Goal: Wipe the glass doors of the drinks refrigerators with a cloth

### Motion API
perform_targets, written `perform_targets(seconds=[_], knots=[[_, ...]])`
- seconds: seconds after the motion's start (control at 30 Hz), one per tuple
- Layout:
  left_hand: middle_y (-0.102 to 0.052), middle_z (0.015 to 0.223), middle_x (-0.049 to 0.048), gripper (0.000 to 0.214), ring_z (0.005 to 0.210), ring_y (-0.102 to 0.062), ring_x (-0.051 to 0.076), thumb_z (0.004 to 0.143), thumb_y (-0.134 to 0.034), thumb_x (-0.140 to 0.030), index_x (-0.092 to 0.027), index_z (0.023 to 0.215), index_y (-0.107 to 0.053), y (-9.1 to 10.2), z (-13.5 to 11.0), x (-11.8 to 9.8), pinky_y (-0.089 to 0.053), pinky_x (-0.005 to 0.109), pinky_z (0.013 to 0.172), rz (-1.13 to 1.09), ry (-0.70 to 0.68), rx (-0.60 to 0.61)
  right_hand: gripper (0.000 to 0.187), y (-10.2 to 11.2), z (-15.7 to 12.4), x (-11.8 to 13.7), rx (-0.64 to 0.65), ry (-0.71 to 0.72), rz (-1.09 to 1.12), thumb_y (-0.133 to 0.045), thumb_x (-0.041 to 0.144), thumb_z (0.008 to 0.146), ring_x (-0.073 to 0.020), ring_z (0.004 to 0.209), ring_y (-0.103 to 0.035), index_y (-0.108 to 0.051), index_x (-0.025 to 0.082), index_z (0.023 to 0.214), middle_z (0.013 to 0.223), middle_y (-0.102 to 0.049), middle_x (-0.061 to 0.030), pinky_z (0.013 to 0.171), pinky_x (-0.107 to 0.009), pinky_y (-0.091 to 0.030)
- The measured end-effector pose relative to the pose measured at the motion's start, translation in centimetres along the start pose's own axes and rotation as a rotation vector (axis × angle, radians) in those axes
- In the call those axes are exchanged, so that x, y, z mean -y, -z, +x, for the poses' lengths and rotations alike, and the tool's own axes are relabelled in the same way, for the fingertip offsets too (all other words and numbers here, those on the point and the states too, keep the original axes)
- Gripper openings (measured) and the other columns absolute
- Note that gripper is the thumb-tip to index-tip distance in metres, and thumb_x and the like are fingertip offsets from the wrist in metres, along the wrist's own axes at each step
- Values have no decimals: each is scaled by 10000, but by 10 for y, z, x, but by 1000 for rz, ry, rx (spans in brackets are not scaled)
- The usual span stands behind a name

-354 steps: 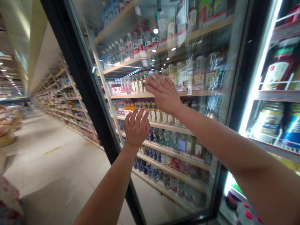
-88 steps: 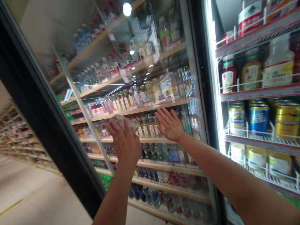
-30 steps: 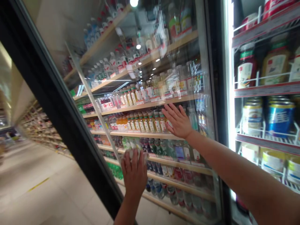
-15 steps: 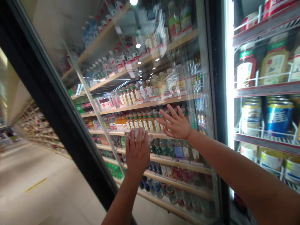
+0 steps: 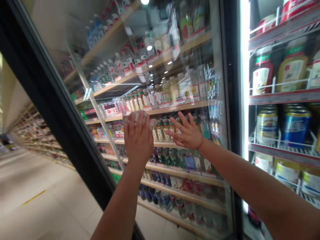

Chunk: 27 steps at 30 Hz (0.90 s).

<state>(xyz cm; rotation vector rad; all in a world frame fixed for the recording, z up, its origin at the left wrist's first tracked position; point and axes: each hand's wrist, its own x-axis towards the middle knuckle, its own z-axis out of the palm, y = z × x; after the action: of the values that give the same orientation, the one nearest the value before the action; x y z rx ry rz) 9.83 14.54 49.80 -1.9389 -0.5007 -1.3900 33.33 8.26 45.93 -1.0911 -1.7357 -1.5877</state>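
Likely wiping step. Left hand [image 5: 139,141], mid-frame: fingers close together, pinning crumpled off-white cloth [image 5: 135,115] against black-framed clear glass door [image 5: 161,111]. Right hand [image 5: 188,133], right of centre: fingers spread, holding nothing. Next stroke needs even pressure.

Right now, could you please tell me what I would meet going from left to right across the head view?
Yellow floor line, left hand, right hand, bright vertical light strip, white-labelled can, blue can.

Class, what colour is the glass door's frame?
The frame is black, clearest in the head view.
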Motion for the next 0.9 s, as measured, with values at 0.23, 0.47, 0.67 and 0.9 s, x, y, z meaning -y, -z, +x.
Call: perform_targets(seconds=[0.23, 0.47, 0.67, 0.9], knots=[[-432, 1575, 57, 523, 1527, -264, 261, 998, -478, -200, -226, 1518, -438, -3, 7, -7, -179, 497, 1265, -62, -189, 98, 680, -1, -2, 0, 33, -18, 40, -646, 429, 896, -432, 1552, -64, -361, 478, 1512, 1689, -195, -29, 1148, -760, -171], [-385, 1602, 94, 501, 1544, -206, 273, 1005, -466, -228, -165, 1502, -460, 10, 23, 14, -169, 476, 1270, 30, 40, -20, 706, -1, -3, 0, 55, -29, 52, -641, 432, 902, -430, 1551, -85, -317, 501, 1526, 1684, -210, -20, 1153, -760, -166], [-428, 1579, 31, 492, 1515, -293, 257, 1006, -487, -205, -239, 1496, -459, 6, 10, 0, -198, 496, 1263, -26, -261, 127, 705, 0, -3, 0, 4, -10, 12, -612, 433, 919, -421, 1555, -62, -286, 488, 1541, 1675, -244, -30, 1159, -741, -192], [-311, 1634, 115, 531, 1545, -167, 328, 1022, -472, -232, -132, 1536, -388, 18, 8, 11, -182, 550, 1267, 88, 55, 18, 807, 0, -6, -1, 18, -33, 46, -642, 389, 888, -407, 1558, -85, -211, 493, 1563, 1683, -211, 15, 1194, -726, -142]])
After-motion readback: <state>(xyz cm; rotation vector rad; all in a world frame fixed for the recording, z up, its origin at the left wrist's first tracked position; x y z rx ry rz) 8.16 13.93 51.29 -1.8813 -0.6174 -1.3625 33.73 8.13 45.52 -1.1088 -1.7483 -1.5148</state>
